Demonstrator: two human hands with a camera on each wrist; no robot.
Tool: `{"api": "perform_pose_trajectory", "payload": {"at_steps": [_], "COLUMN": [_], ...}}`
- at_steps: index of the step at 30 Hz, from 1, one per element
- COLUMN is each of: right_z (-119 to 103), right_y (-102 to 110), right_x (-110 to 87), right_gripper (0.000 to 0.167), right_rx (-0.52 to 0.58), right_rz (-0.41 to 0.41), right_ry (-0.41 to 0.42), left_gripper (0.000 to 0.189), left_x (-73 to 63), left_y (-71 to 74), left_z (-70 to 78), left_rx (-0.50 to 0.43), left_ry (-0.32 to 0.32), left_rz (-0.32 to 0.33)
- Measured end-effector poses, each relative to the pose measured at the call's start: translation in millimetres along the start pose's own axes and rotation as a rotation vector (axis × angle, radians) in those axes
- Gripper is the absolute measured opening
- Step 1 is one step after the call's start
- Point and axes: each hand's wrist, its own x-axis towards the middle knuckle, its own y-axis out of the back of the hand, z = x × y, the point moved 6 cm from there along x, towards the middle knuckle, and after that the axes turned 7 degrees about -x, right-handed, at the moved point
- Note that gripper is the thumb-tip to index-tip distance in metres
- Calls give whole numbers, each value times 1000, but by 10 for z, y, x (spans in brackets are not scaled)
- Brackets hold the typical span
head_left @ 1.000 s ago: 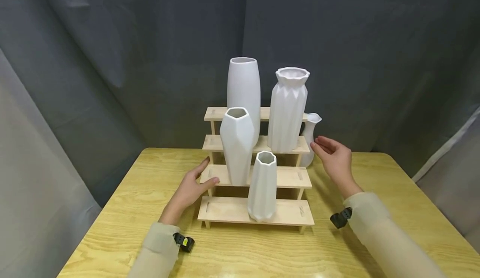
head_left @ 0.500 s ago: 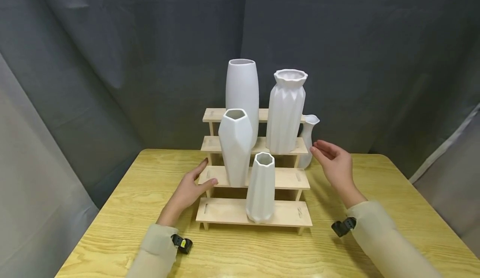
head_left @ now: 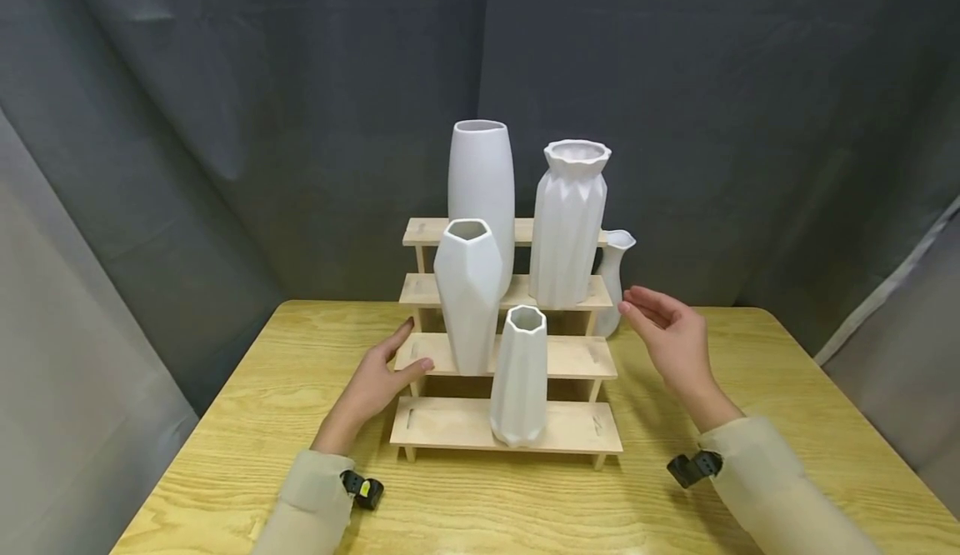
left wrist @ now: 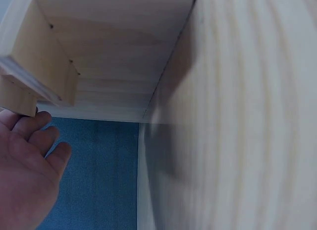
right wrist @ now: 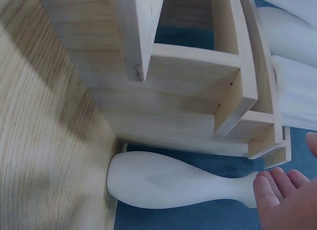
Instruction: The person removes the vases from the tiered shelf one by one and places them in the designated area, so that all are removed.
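A four-step wooden display stand [head_left: 438, 422] stands on the table. My left hand [head_left: 375, 380] holds its left end at the second step from the bottom, thumb over the plank and fingers at the side. In the left wrist view the fingers [left wrist: 43, 136] lie against a plank end. Beside the stand's back right, a small white flared-neck vase [right wrist: 163, 180] stands on the table, partly hidden in the head view. My right hand [head_left: 671, 342], fingers loosely bent and holding nothing, is close to this vase's neck; whether the fingertips touch it I cannot tell.
On the steps stand a tall smooth vase [head_left: 480, 176], a pleated vase with scalloped rim [head_left: 567, 230], a faceted vase [head_left: 468, 297] and a short ribbed vase [head_left: 519, 384]. The wooden table [head_left: 480, 513] reaches back to a grey curtain [head_left: 300, 122].
The view has shifted slightly, so stand and vases appear a little further left and lower. My right hand has drawn slightly down from the small vase's neck. The left hand keeps its place.
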Motion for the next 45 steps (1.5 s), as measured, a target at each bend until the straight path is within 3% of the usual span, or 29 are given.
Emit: {"api": "perform_pose_trajectory", "payload": {"at_steps": [7,24,32,39,45], "right_z": [-104,-189,-286,-360,-391], "right_y": [27,-15,-50,-83,-106], "right_x": [-82,-268,-364,-412,-453], "right_gripper": [46,47,42,41,43], "right_rx": [69,45,206,190,186], "right_rz": [-21,-81,-133,-158,-167], "right_ry": [27,46,67,107,90], "left_gripper": [90,91,91,91,91], "left_x": [-4,-4,-8,-10,-10], "left_y": [-3,-5,-9,8,0], "left_z": [22,-48,-19,-22,0], "left_rx": [6,-5,-21,-4,-8], "left_ry": [-6,15,4,18,8], "left_rz": [2,-5,-18,-7,-13]}}
